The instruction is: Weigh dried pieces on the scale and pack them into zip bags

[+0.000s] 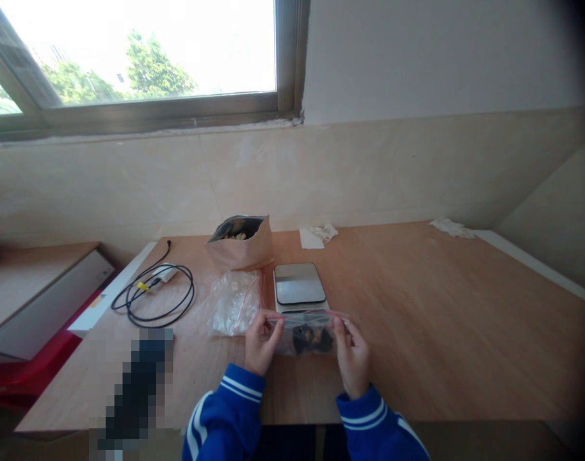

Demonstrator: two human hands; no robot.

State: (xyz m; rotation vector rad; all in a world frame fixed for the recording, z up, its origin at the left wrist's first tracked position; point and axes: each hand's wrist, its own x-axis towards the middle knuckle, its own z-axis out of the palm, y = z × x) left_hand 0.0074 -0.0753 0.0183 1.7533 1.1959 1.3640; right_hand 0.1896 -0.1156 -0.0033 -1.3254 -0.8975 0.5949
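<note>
A clear zip-lock bag (287,346) with a red-edged top and dark brown pieces inside is held up just in front of the scale. My left hand (262,339) pinches its left top corner between thumb and fingers. At the opposite corner, my right hand (351,352) grips the top edge in the same way. Behind the bag sits a flat digital scale (299,283), its near edge partly hidden. Left of the scale lie several flat clear zip-lock bags (230,304). What the dark pieces are, I cannot tell.
An open brown paper pouch (242,251) with light pieces inside stands at the back. A coiled black cable (160,318) with a white charger (164,272) lies left; a pixelated dark object (136,390) is nearer. Crumpled tissue (324,232) is by the wall.
</note>
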